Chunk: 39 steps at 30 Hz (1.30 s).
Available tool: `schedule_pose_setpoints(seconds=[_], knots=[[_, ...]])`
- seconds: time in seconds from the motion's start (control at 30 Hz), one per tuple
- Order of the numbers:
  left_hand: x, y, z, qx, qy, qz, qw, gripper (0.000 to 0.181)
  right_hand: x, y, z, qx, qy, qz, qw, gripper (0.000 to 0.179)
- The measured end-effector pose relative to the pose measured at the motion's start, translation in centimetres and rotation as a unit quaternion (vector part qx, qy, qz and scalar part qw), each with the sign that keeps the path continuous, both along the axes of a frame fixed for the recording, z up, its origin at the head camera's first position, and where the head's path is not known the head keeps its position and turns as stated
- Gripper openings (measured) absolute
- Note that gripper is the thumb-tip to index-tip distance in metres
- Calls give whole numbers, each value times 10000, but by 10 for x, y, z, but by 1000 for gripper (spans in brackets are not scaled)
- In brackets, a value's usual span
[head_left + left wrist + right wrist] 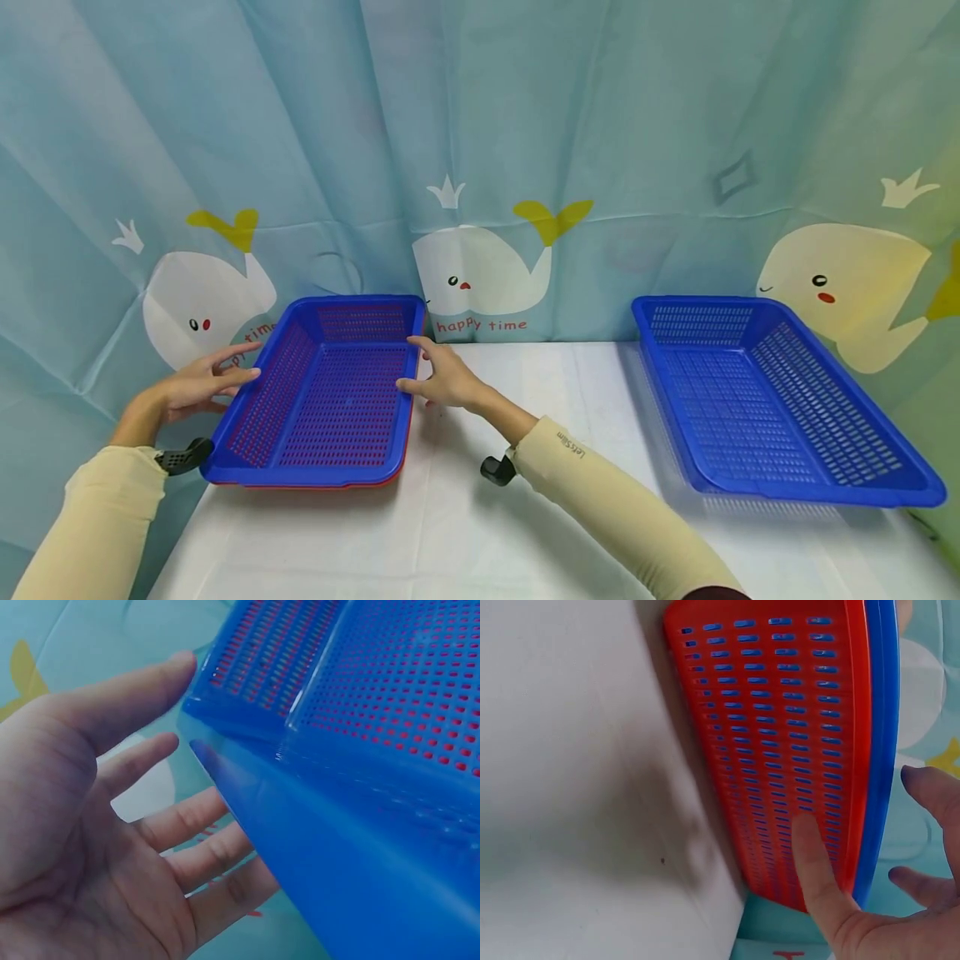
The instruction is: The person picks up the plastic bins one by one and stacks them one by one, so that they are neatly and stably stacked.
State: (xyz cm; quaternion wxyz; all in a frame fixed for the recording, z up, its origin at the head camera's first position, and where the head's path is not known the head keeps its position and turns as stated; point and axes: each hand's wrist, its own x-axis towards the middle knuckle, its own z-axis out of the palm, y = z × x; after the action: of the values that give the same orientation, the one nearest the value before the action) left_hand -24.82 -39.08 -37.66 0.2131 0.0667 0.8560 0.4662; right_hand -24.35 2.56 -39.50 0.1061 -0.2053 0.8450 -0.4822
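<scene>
A blue plastic basket [348, 400] sits nested inside a red basket [772, 712] at the table's left. At its left rim is my left hand [202, 385], fingers spread. In the left wrist view the thumb tip [180, 669] lies by the rim's corner, while several fingers reach partly behind the rim. My right hand [450, 377] is at the right rim, its thumb and a finger over the edge. From the right wrist, one extended finger [817, 870] lies alongside the red wall; whether it touches cannot be told. Neither hand is curled round a rim.
Another blue basket [757, 417] stands at the right, with a pale, see-through basket [780, 507] beneath it. A white cloth covers the table [525, 500]. Behind it hangs a light-blue curtain [480, 108] printed with whales.
</scene>
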Motion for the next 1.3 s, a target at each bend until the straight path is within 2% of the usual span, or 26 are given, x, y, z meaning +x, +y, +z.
schedule_pose_setpoints(seconds=[0.2,0.3,0.63,1.03,1.3], knots=[[0,-2,-5,351,45,-107,9993,73,0,-3,-3,38,-131,-148,9998,77],[-1,-4,-6,418,23,-60,9991,72,0,-4,-4,-53,-179,-147,9997,77],[0,-5,-5,540,-22,-52,9985,72,-1,-5,-6,-189,-182,-269,9993,78],[-4,-2,-8,597,-44,78,9982,74,-1,-5,-11,-951,-541,-130,9939,80],[-4,-1,-7,511,4,129,9986,75,-1,-6,-10,-793,-379,-222,9959,80]])
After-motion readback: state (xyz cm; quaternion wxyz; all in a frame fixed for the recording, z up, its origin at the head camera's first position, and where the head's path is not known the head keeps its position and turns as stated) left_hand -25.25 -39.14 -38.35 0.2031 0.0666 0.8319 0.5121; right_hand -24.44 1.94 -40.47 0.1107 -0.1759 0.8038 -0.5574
